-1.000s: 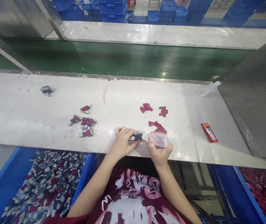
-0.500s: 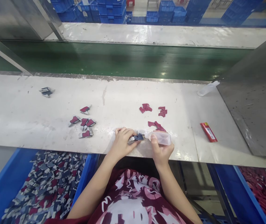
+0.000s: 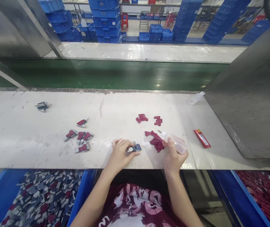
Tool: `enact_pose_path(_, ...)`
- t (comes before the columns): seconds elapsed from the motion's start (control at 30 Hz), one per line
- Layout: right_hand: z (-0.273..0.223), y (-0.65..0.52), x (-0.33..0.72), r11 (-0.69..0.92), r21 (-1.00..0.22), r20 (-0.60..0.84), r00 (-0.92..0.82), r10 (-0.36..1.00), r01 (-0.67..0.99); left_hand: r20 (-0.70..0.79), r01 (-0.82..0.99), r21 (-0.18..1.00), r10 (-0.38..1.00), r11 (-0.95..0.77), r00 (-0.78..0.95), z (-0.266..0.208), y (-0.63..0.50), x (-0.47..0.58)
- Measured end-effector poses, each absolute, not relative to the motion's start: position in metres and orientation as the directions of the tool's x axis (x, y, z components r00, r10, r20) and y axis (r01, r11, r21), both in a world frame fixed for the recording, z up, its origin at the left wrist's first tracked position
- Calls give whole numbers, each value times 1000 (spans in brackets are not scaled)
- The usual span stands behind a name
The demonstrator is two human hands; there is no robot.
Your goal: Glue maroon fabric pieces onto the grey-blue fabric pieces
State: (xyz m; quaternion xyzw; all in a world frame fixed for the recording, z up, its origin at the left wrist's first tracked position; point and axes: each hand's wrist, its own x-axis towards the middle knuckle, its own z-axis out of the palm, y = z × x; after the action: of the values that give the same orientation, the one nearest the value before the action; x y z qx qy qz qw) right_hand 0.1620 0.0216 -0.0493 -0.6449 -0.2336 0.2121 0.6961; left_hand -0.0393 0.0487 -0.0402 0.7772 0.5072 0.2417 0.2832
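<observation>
My left hand pinches a small dark blue and grey plastic piece just above the white table. In my right hand is a translucent squeeze bottle with a thin nozzle, tilted so the tip points up and to the left. Beneath and beside the bottle lies a pile of maroon pieces. Two smaller groups of maroon pieces sit farther back. Left of my left hand rest several grey-blue pieces with maroon tops.
A grey-blue cluster lies at the far left. On the right are a red and yellow packet and another translucent bottle near a metal panel. Below the table edge stand blue bins of pieces. A green belt runs behind.
My right hand has drawn the bottle away to the right, off the blue-grey piece, and its nozzle has swung upward. My left hand still holds the piece. The camera view has tilted up.
</observation>
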Motion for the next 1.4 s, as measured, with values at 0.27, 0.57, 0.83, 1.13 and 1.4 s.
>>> enact_pose_path(0.27, -54, 45, 228, 91, -979, 202, 831, 518, 181, 57, 596, 758, 937, -265, 344, -36, 51, -43)
enact_pose_path(0.57, -46, 15, 197, -229, -821, 365, 789, 493, 523, 35, 500, 848, 961, -174, 274, -36, 49, -45)
enact_pose_path(0.83, -55, 1, 171, -287, -718, 182, 570, 802, 634, -107, 261, 962, 988, 75, 110, -34, 46, -40)
enact_pose_path(1.13, -46, 1, 174, -224, -843, 81, 527, 846, 489, -80, 135, 988, 996, 73, 47, -35, 42, -40)
enact_pose_path(1.4, -17, 1, 150, -125, -983, -174, 449, 876, -136, -168, 16, 986, 983, 167, 69, -34, 34, -26)
